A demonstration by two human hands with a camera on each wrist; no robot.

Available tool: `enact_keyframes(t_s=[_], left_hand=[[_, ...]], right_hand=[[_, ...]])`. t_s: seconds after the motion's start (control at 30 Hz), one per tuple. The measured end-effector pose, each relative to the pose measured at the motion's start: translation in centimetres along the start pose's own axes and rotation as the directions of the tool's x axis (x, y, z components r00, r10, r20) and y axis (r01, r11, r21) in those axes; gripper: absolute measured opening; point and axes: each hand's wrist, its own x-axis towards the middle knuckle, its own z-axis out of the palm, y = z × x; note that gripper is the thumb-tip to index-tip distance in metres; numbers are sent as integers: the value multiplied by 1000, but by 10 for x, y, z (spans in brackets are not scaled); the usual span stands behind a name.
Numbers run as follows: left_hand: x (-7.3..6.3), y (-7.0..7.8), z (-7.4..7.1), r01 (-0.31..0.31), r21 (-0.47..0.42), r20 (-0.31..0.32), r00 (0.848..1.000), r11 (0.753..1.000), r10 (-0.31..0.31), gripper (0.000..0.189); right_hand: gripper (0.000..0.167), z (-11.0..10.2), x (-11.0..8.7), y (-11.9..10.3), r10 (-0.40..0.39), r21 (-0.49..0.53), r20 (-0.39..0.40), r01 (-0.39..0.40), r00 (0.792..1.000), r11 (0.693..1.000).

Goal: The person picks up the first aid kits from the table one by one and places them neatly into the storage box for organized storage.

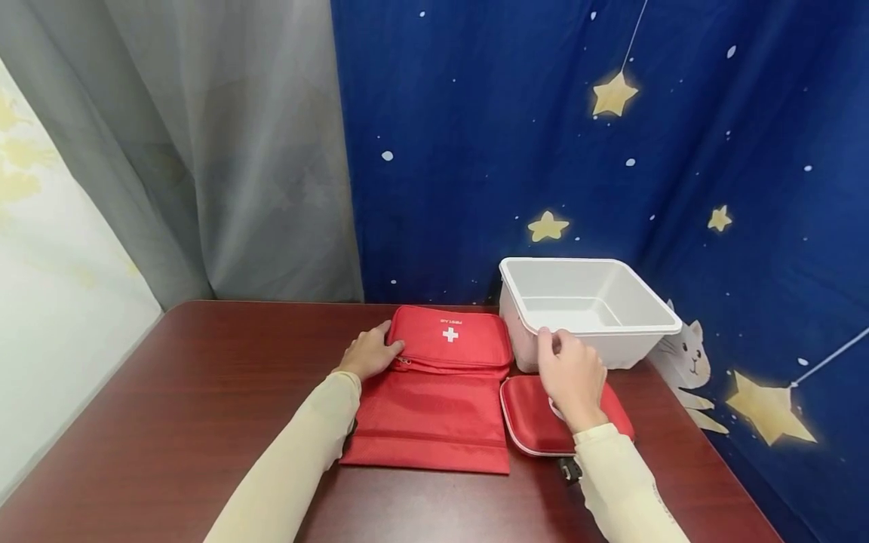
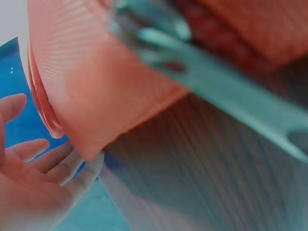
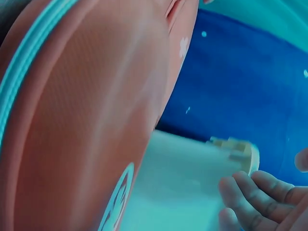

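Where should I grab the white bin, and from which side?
The white bin is likely best taken by its near rim, from front and above: it stands upright, opening upward, and widens toward that rim.

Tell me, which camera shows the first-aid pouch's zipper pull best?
The left wrist view: the zipper pull is big and close there, though blurry. The head view shows it tiny, near the corner of the first-aid pouch, beside the left hand. The right wrist view doesn't show it.
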Motion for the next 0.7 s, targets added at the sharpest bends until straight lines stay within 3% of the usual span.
enact_keyframes(t_s=[0.3,0.7], left_hand=[[5,3,6,3,-18,-3,1000,1000,-3,68],[6,8,6,40,-59,3,999,997,-40,73]], right_hand=[[52,-15,10,37,159,-8,-53,-160,986,987],[62,-29,22,75,326,17,-53,-325,944,946]])
